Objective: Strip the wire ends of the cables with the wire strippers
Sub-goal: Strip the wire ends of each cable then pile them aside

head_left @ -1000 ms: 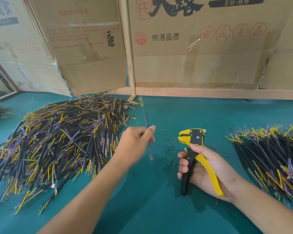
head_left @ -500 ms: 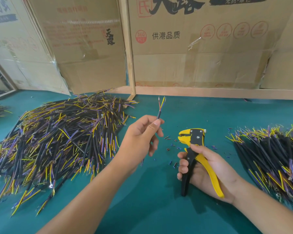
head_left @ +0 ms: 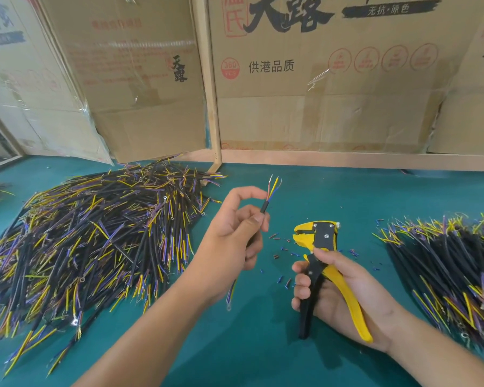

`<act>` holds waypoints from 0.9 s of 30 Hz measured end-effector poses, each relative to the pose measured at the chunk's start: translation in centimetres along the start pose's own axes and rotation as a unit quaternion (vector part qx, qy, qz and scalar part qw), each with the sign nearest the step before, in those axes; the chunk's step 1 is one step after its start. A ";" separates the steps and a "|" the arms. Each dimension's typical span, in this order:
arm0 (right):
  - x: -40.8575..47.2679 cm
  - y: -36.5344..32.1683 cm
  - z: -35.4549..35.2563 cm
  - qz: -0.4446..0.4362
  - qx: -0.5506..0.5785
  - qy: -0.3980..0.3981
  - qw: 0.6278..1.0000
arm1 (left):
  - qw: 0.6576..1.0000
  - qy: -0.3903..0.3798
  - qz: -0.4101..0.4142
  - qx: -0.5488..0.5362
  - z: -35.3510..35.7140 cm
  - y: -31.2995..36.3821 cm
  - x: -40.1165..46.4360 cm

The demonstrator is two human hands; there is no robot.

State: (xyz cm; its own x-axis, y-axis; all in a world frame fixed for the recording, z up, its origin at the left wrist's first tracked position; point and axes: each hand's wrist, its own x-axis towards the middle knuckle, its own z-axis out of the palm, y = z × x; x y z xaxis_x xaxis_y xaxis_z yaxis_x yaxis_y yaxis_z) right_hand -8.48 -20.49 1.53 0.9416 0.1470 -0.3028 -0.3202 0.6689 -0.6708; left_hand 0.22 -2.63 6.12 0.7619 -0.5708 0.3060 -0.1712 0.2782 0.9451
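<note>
Left hand (head_left: 235,233) is up over the middle of the green table (head_left: 263,344), pinching a single black cable (head_left: 264,208) between thumb and fingers, and the cable stands nearly upright, tilted a touch to the right. At its top end the thin coloured wires (head_left: 273,187) fan out of the black jacket — yellow, a reddish one and a bluish one show, their tips looking bare and pale, though they are too fine to be sure. The cable's lower end pokes out below the wrist, with a small ring terminal (head_left: 229,306) hanging just above the table. Over on the right, the right hand (head_left: 344,291) is wrapped around the wire strippers (head_left: 323,263), fingers closed on the black handle, the yellow handle lying across the palm; the handles are spread apart, and the yellow-and-black head points up and to the left, near the cable but not touching it. Between and beneath the two hands lie scattered bits of cut insulation (head_left: 280,247), blue and reddish, sprinkled on the green surface. To the left sprawls a big heap of cables (head_left: 90,241) — black jackets, yellow and purple ends pointing every way. At the right edge sits a second pile of cables (head_left: 453,261), lying more in line with each other, well apart from the first. Behind it all, cardboard boxes (head_left: 333,93) with printed characters stand along the back of the table.
</note>
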 end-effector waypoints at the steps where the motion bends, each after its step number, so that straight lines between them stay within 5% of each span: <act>1: 0.0 0.0 0.0 0.000 0.000 0.000 1.000 | 1.000 -0.008 -0.002 -0.004 0.0 0.0 0.0; 19: -0.3 -0.1 0.4 0.003 -0.007 0.005 1.000 | 0.998 -0.030 0.048 0.038 -0.5 0.1 0.1; 24: -0.1 -0.1 0.2 0.007 0.000 0.001 1.000 | 0.999 -0.035 0.009 0.025 -0.8 -0.4 0.4; 27: 0.0 -0.1 0.0 0.010 0.004 -0.004 1.000 | 0.995 -0.008 0.014 0.096 -1.1 -0.6 0.6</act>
State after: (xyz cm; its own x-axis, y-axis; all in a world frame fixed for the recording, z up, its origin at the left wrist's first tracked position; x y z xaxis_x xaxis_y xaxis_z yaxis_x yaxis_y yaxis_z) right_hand -8.45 -20.55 1.61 0.9361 0.1666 -0.3098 -0.3378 0.6714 -0.6596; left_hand 1.46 -2.35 5.58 0.7450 -0.5783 0.3325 -0.3098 0.1416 0.9402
